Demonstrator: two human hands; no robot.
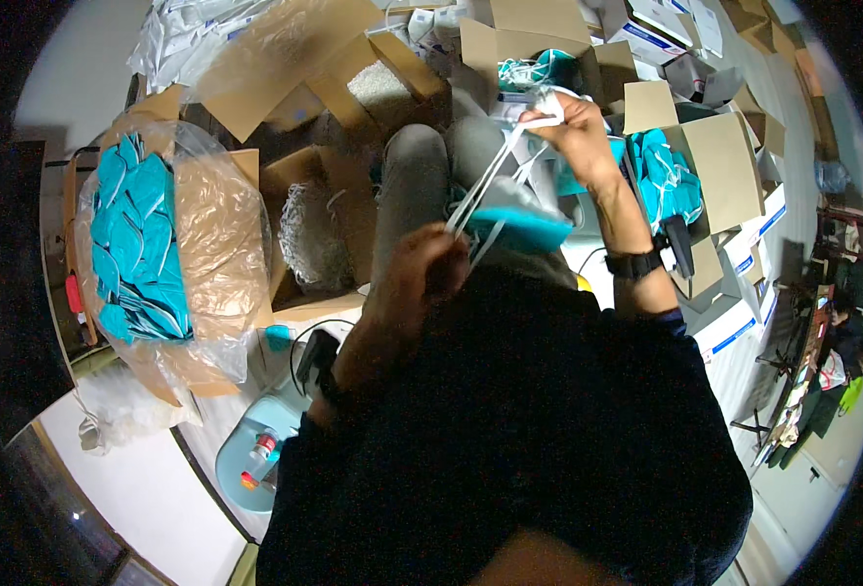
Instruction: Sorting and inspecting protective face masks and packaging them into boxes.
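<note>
A teal and white face mask [524,230] hangs in front of my lap, between my two hands. White elastic straps [490,181] run from it up to my right hand [576,137], whose fingers pinch them, raised toward the far side. Lower down and nearer me, my left hand [426,269] is closed around the straps by the mask's left edge; its fingertips are partly dark and blurred. The straps look stretched between both hands. Behind the mask are my grey-clad legs [417,171].
Left, a plastic-lined carton [221,264] holds teal mask pieces [138,239]. Beside it stands a carton of white elastic loops [309,239]. Cartons at the far side and right contain strapped teal masks [664,181]. A blue stool [241,454] bears a bottle [258,457]. Another person [846,342] is far right.
</note>
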